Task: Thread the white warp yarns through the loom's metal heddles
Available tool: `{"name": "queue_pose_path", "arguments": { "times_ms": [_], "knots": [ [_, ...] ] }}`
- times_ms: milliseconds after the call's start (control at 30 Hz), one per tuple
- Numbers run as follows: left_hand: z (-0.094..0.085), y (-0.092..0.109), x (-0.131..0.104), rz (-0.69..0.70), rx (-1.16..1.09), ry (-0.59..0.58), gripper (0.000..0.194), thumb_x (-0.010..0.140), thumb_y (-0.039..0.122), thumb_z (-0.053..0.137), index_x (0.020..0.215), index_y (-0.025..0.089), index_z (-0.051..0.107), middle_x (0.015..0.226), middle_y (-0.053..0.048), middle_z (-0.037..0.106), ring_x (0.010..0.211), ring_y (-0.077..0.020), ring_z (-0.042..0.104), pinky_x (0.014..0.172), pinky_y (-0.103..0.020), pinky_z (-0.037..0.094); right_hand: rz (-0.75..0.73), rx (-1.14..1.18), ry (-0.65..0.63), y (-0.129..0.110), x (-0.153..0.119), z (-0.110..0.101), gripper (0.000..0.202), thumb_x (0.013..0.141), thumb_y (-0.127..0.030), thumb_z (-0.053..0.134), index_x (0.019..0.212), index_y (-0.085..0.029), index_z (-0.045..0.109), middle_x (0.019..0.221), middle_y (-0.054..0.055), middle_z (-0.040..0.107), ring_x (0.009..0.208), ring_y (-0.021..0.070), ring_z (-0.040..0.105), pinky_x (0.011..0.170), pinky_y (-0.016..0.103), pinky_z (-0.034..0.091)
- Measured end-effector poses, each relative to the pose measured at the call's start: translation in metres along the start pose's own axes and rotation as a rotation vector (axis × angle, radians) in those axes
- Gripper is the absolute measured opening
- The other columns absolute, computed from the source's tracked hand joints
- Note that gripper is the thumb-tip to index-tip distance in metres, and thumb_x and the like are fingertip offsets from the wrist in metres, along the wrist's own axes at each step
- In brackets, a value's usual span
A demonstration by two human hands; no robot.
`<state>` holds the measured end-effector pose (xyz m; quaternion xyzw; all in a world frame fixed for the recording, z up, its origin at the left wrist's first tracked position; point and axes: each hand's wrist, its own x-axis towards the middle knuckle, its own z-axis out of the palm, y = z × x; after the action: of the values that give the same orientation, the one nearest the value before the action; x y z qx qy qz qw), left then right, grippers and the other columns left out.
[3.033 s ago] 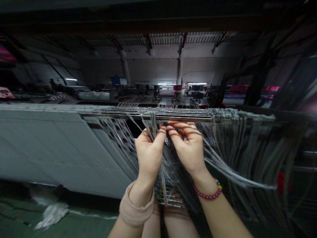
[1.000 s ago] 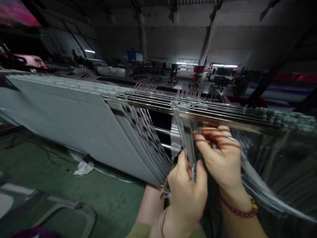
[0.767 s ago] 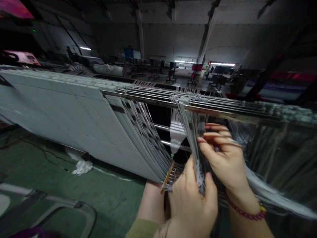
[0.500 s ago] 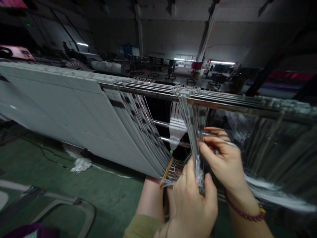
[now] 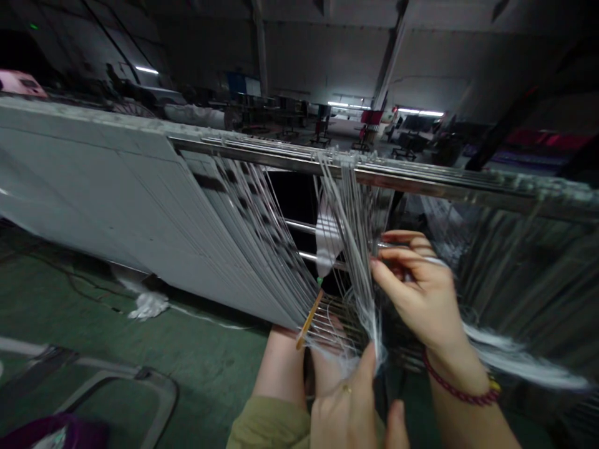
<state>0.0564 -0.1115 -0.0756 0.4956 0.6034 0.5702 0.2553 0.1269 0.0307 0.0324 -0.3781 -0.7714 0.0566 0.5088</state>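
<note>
Threads (image 5: 356, 249) in a loose grey-white bundle hang from a long metal rail (image 5: 281, 157) in front of the person, slanting down to frayed ends between the two hands. The left hand (image 5: 353, 405), low and near, has its thumb parted from the forefinger, whose tip is at the frayed ends. The right hand (image 5: 421, 290) is at the right side of the bundle, thumb and forefinger drawn close together at its edge; whether a strand is pinched between them cannot be told.

Left of the bundle, a white tapering piece (image 5: 327, 240) hangs behind some strands, with a green tip (image 5: 319, 281) at its lower end and an orange-brown stick (image 5: 309, 319) slanting below that. Thin metal bars (image 5: 334, 321) lie beneath, above the person's knees. A wide grey sheet (image 5: 116, 206) fills the left side.

At the near left corner, a purple container (image 5: 88, 433), cut off by the view, holds some pale material (image 5: 53, 439) too indistinct to identify. Beyond it, a crumpled white bundle (image 5: 148, 305) lies on the green floor (image 5: 210, 368).
</note>
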Motion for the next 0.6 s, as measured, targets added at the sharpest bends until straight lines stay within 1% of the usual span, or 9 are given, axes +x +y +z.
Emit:
{"name": "queue_pose_path", "arguments": {
  "times_ms": [67,167,267,333,400,433,500,567,600],
  "knots": [
    [-0.002,-0.016,-0.011,-0.172,-0.178,-0.072,0.051,0.070,0.031,0.071,0.120,0.028,0.060,0.053,0.000,0.056,0.046,-0.0167,0.048,0.050,-0.028,0.036,-0.016,-0.009,-0.016,0.000,0.001,0.000,0.003,0.078,-0.018,0.062,0.079,-0.018,0.065,0.099,0.009,0.060,0.101,0.0243,0.056,0.073,0.034,0.048],
    [-0.009,-0.033,-0.016,-0.401,-0.588,-0.204,0.056,0.072,0.040,0.070,0.123,0.027,0.053,0.053,0.005,0.046,0.040,-0.0079,0.032,0.041,-0.021,0.023,-0.046,-0.011,-0.025,0.001,0.003,0.000,0.003,0.078,-0.016,0.062,0.079,-0.017,0.065,0.097,0.010,0.060,0.103,0.0240,0.055,0.080,0.035,0.047],
    [-0.010,-0.045,-0.013,-0.579,-0.951,-0.228,0.048,0.070,0.043,0.072,0.111,0.026,0.054,0.050,0.008,0.042,0.038,-0.0038,0.026,0.039,-0.017,0.017,-0.039,-0.008,-0.030,0.002,0.003,0.000,0.003,0.078,-0.016,0.062,0.077,-0.017,0.064,0.095,0.009,0.061,0.102,0.0234,0.056,0.080,0.035,0.048],
    [-0.007,-0.053,-0.012,-0.669,-1.106,-0.212,0.041,0.067,0.038,0.076,0.099,0.025,0.056,0.046,0.010,0.039,0.034,-0.0022,0.024,0.037,-0.015,0.016,-0.030,-0.007,-0.034,0.002,0.003,0.000,0.003,0.079,-0.016,0.062,0.077,-0.018,0.064,0.093,0.008,0.061,0.101,0.0228,0.056,0.079,0.034,0.048],
    [-0.002,-0.061,-0.013,-0.737,-1.225,-0.250,0.038,0.064,0.035,0.078,0.093,0.023,0.057,0.040,0.011,0.037,0.030,-0.0013,0.018,0.033,-0.014,0.013,-0.034,-0.006,-0.034,0.002,0.003,0.000,0.003,0.078,-0.016,0.062,0.076,-0.018,0.064,0.093,0.008,0.061,0.101,0.0226,0.056,0.078,0.034,0.049],
    [0.001,-0.065,-0.014,-0.771,-1.270,-0.301,0.037,0.062,0.035,0.077,0.092,0.022,0.059,0.037,0.012,0.037,0.027,-0.0011,0.014,0.031,-0.014,0.010,-0.035,-0.005,-0.033,0.002,0.003,0.000,0.003,0.078,-0.016,0.062,0.077,-0.017,0.064,0.093,0.009,0.061,0.101,0.0226,0.056,0.077,0.034,0.049],
    [0.005,-0.069,-0.015,-0.837,-1.301,-0.463,0.039,0.061,0.038,0.076,0.093,0.021,0.062,0.033,0.012,0.037,0.025,-0.0018,0.013,0.029,-0.016,0.008,-0.039,-0.006,-0.032,0.002,0.003,-0.001,0.003,0.078,-0.016,0.062,0.077,-0.017,0.064,0.093,0.009,0.061,0.101,0.0230,0.056,0.078,0.034,0.049],
    [0.005,-0.068,-0.015,-0.877,-1.235,-0.654,0.041,0.058,0.042,0.076,0.090,0.018,0.065,0.032,0.010,0.039,0.025,-0.0028,0.019,0.029,-0.017,0.010,-0.044,-0.009,-0.032,0.003,0.003,-0.001,0.003,0.078,-0.016,0.062,0.077,-0.017,0.064,0.093,0.009,0.061,0.101,0.0234,0.056,0.078,0.035,0.048],
    [0.004,-0.066,-0.014,-0.885,-1.188,-0.726,0.041,0.058,0.045,0.076,0.086,0.016,0.067,0.033,0.008,0.042,0.026,-0.0031,0.022,0.030,-0.017,0.012,-0.049,-0.008,-0.033,0.003,0.003,-0.001,0.003,0.078,-0.016,0.062,0.077,-0.017,0.064,0.093,0.009,0.061,0.101,0.0235,0.056,0.078,0.035,0.048]
  ]
}}
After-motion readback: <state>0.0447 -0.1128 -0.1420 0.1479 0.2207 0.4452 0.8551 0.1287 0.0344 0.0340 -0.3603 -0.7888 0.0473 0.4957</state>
